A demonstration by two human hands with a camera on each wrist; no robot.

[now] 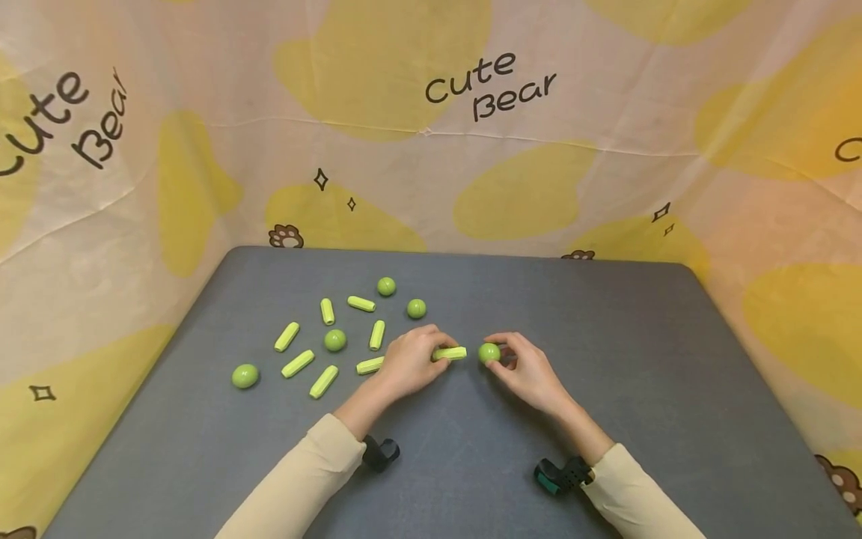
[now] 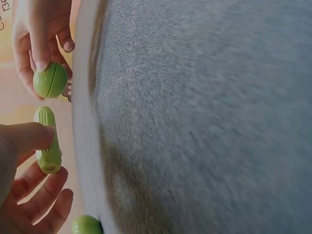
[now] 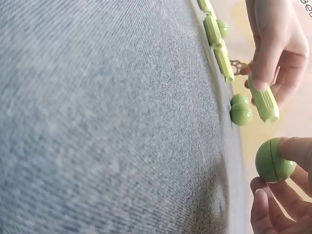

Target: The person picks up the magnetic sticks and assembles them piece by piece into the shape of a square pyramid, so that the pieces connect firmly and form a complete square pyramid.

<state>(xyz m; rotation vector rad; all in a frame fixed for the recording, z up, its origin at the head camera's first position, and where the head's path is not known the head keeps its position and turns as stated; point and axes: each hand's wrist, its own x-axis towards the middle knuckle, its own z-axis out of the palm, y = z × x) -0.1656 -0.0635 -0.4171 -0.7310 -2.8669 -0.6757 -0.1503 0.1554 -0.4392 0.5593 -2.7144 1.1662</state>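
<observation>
My left hand [image 1: 412,363] pinches a light green ridged stick [image 1: 451,352] between thumb and fingers, its free end pointing right. Facing it, my right hand [image 1: 528,372] holds a green ball [image 1: 488,353] by thumb and fingertips. A short gap separates the stick's end from the ball. In the left wrist view the held stick [image 2: 48,141] shows lengthwise grooves, and a seam line runs around the ball [image 2: 50,80]. Both things appear raised above the table in the right wrist view, where the ball [image 3: 274,160] sits below the stick [image 3: 264,100].
Several ridged sticks [image 1: 324,382] lie scattered on the left half of the grey table [image 1: 640,389]. Among them are more green balls [image 1: 245,376], [image 1: 334,340], two of these near the back. One stick [image 1: 369,365] is partly hidden by my left hand. A patterned cloth [image 1: 377,165] surrounds the table.
</observation>
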